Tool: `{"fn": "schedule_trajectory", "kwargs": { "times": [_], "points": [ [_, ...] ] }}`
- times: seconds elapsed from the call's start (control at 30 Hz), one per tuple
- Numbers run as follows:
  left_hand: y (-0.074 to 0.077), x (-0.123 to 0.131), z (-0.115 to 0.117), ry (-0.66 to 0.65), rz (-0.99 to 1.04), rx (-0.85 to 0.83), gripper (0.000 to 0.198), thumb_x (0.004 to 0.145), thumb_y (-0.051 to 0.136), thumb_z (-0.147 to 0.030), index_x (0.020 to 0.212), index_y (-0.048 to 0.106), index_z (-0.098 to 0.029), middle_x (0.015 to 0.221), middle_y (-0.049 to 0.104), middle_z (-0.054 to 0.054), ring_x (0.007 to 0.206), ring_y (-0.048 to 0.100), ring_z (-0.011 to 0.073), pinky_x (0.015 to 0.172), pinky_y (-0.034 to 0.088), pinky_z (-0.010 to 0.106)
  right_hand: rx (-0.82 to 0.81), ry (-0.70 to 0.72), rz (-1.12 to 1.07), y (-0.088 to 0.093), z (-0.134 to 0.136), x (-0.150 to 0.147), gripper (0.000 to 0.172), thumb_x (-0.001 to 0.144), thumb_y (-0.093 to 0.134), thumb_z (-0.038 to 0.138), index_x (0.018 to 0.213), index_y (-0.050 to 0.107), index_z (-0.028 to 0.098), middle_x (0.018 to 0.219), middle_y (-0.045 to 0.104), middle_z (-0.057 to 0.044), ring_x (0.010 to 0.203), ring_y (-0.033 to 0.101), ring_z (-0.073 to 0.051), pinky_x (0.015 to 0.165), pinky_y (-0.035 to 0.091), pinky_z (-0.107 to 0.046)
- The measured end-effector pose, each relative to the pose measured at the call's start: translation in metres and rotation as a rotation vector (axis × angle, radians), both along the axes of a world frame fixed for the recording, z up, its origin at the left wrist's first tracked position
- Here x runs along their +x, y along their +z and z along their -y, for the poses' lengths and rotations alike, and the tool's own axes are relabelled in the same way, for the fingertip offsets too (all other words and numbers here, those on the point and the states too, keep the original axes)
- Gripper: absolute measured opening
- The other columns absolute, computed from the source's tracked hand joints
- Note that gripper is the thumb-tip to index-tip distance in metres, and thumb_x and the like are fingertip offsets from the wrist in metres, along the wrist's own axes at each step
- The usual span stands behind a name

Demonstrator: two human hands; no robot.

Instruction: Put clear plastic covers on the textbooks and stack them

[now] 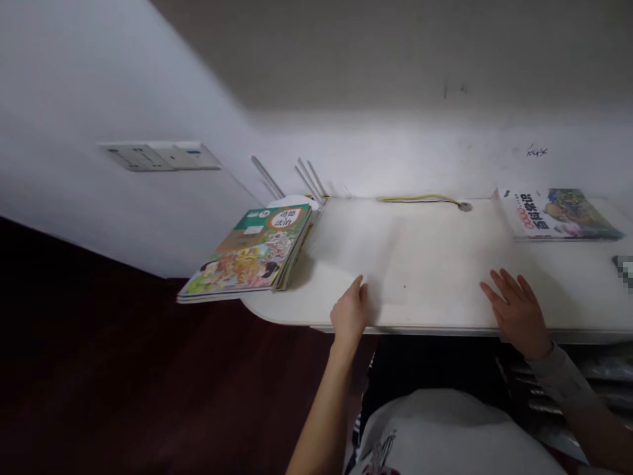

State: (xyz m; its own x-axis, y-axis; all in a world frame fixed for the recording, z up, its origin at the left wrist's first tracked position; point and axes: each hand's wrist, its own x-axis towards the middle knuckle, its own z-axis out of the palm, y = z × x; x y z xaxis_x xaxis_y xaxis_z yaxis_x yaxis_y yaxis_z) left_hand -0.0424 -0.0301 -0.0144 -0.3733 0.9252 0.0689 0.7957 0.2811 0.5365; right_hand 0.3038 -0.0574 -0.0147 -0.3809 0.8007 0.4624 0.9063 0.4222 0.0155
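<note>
Left hand (350, 313) rests on the front edge of the white desk (435, 277), fingers loosely together and curled slightly, holding nothing. Right hand (517, 313) lies flat on the desk near the front edge, fingers spread, also holding nothing; a grey sleeve (558, 376) covers that wrist. The hands are well apart, neither clamped on anything.

Stack of textbooks (247, 254) with colourful illustrated covers sits at the left end of the desk, hanging past its left edge, nearest the left hand. Picture book (558, 214) lies flat at the back right of the desk, nearer the right hand but not touching it. Yellow and black cable (420, 198) runs along the back edge to a round grommet (465, 206). White antennas (309, 178) stand up behind the stack. Wall socket panel (158, 156) sits on the white wall (123, 79) left of the desk, above a dark wood floor (99, 349).
</note>
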Motion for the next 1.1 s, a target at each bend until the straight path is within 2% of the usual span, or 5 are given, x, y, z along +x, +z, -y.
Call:
{"fn": "schedule_trajectory", "kwargs": {
  "times": [0.1, 0.23, 0.43, 0.67, 1.1],
  "points": [
    [-0.009, 0.004, 0.001, -0.051, -0.207, -0.054, 0.040, 0.093, 0.038, -0.029, 0.129, 0.054, -0.020, 0.112, 0.066, 0.014, 0.096, 0.064, 0.0265, 0.080, 0.049, 0.038, -0.054, 0.004, 0.080, -0.026, -0.003, 0.006, 0.038, 0.092, 0.041, 0.023, 0.126, 0.057, 0.024, 0.144, 0.045, -0.009, 0.135, 0.036, -0.027, 0.108, 0.032, -0.049],
    [-0.013, 0.017, -0.003, -0.156, -0.359, 0.328, 0.043, 0.093, 0.037, -0.025, 0.131, 0.050, -0.011, 0.124, 0.058, 0.021, 0.117, 0.054, 0.0303, 0.092, 0.046, 0.044, -0.210, 0.035, 0.130, -0.036, -0.013, 0.014, 0.048, 0.092, 0.040, 0.047, 0.132, 0.051, 0.023, 0.143, 0.045, -0.013, 0.133, 0.039, -0.031, 0.103, 0.033, -0.055],
    [-0.002, 0.070, -0.024, -0.696, -0.520, 0.272, 0.051, 0.094, 0.037, -0.041, 0.139, 0.042, -0.017, 0.149, 0.036, 0.013, 0.142, 0.020, 0.0315, 0.112, 0.021, 0.055, -0.189, 0.047, 0.141, -0.019, -0.035, 0.003, 0.059, 0.093, 0.030, 0.053, 0.141, 0.039, 0.021, 0.150, 0.032, -0.017, 0.138, 0.028, -0.034, 0.105, 0.026, -0.059],
    [-0.004, 0.029, -0.049, -0.517, -0.451, -0.184, 0.084, 0.084, 0.019, -0.072, 0.149, 0.023, -0.018, 0.155, 0.016, 0.017, 0.141, 0.010, 0.0435, 0.107, 0.014, 0.066, -0.286, -0.039, 0.178, -0.039, -0.055, 0.018, 0.066, 0.090, 0.031, 0.058, 0.143, 0.035, 0.018, 0.148, 0.035, -0.019, 0.136, 0.031, -0.035, 0.102, 0.029, -0.060],
    [-0.015, -0.001, -0.034, -0.452, -0.431, -0.113, 0.081, 0.086, 0.023, -0.070, 0.147, 0.026, -0.018, 0.154, 0.022, 0.015, 0.141, 0.016, 0.0379, 0.111, 0.016, 0.058, -0.216, -0.016, 0.164, -0.053, -0.057, 0.011, 0.063, 0.090, 0.034, 0.057, 0.140, 0.040, 0.019, 0.148, 0.037, -0.016, 0.135, 0.033, -0.032, 0.103, 0.030, -0.057]
  ]
}}
